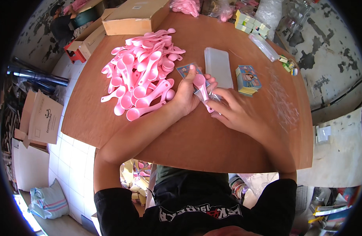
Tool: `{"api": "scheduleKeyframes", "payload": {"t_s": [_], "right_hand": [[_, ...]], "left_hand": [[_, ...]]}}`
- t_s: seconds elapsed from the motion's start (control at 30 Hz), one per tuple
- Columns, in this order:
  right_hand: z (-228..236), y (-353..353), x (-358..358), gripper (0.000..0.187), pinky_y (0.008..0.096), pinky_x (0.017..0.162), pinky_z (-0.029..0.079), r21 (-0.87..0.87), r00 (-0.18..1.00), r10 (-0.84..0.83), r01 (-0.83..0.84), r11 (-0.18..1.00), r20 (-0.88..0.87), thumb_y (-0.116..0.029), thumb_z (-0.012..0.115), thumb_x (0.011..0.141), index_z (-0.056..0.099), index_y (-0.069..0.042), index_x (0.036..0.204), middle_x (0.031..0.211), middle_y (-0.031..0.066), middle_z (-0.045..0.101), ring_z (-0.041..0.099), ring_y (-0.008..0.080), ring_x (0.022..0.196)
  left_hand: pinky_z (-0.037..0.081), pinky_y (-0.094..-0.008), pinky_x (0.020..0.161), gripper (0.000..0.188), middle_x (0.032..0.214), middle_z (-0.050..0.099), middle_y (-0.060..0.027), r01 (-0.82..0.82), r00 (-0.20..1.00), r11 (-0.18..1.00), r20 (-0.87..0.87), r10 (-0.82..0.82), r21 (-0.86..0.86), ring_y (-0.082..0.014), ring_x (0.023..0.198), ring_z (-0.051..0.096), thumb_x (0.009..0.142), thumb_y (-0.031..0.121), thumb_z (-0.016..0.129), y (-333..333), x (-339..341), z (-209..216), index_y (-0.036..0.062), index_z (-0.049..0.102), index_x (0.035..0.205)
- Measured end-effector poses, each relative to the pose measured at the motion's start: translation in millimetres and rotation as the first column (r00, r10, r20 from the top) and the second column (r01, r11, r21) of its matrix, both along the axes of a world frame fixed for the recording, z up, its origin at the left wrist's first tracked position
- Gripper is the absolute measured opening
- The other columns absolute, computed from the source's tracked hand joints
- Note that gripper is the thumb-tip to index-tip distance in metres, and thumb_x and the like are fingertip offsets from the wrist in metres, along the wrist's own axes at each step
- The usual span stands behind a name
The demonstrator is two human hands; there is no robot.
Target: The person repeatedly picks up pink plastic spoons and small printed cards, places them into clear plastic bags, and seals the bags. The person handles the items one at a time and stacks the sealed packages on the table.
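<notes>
Over the middle of the table, my left hand (187, 94) is closed round a pink measuring spoon (200, 82) and a small printed card (183, 70), its thumb lying beside the spoon's bowl. Clear plastic, which looks like a small bag (217, 96), wraps about them. The fingers of my right hand (234, 114) pinch this plastic by the lower end of the spoon's handle. How far the spoon and card sit inside the bag is hard to tell. Left of my hands lies a heap of pink spoons (143, 74). Beyond them is a stack of clear bags (219, 65), with stacked cards (249, 78) to its right.
A cardboard box (129, 19) stands at the table's far left. Small yellow-green packs (249, 23) and a clear plastic packet (264, 47) lie far right. An open carton (43, 118) and a white sack (49, 200) are left. Another person (62, 29) sits at the far left.
</notes>
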State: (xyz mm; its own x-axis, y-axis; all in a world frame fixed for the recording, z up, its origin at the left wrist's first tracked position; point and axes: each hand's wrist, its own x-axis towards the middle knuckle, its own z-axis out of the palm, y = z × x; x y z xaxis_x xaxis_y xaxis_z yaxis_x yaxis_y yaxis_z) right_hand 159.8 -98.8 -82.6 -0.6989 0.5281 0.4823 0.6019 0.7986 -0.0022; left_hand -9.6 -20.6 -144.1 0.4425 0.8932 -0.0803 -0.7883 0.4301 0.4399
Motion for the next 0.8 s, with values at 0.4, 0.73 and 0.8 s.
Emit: {"api": "scheduleKeyframes", "payload": {"t_s": [0.4, 0.73, 0.8], "right_hand": [[62, 43, -6, 0.013, 0.0271, 0.06, 0.049, -0.058, 0.839, -0.174, 0.168, 0.984, -0.516, -0.001, 0.071, 0.076, 0.07, -0.005, 0.088, 0.085, 0.0034, 0.063, 0.063, 0.0142, 0.073], [127, 38, 30, 0.015, 0.0227, 0.058, 0.049, -0.56, 0.871, -0.275, 0.0, 0.828, -0.406, -0.006, 0.065, 0.087, 0.069, 0.004, 0.097, 0.076, 0.0032, 0.068, 0.061, 0.007, 0.065], [123, 34, 34, 0.015, 0.0232, 0.056, 0.049, -0.545, 0.864, -0.248, -0.037, 0.838, -0.439, -0.005, 0.064, 0.087, 0.069, 0.004, 0.098, 0.076, 0.0042, 0.068, 0.061, 0.007, 0.063]], "left_hand": [[0.047, -0.046, 0.098, 0.09, 0.122, 0.049, -0.0199, 0.077, 0.997, 0.996, -0.036, -0.075, 0.055, -0.0319, 0.115, 0.055, 0.087, 0.074, 0.039, 0, -9, 8, 0.0014, 0.029, 0.14], [0.049, -0.0415, 0.086, 0.076, 0.125, 0.042, -0.0175, -0.098, 0.969, 0.966, -0.198, 0.147, 0.239, -0.0267, 0.099, 0.053, 0.094, 0.057, 0.045, -7, 1, 8, 0.0062, 0.022, 0.145], [0.048, -0.0395, 0.083, 0.067, 0.123, 0.043, -0.0156, -0.191, 0.938, 0.935, -0.225, 0.263, 0.299, -0.0237, 0.094, 0.053, 0.096, 0.048, 0.048, -9, 3, 10, 0.0075, 0.026, 0.144]]}}
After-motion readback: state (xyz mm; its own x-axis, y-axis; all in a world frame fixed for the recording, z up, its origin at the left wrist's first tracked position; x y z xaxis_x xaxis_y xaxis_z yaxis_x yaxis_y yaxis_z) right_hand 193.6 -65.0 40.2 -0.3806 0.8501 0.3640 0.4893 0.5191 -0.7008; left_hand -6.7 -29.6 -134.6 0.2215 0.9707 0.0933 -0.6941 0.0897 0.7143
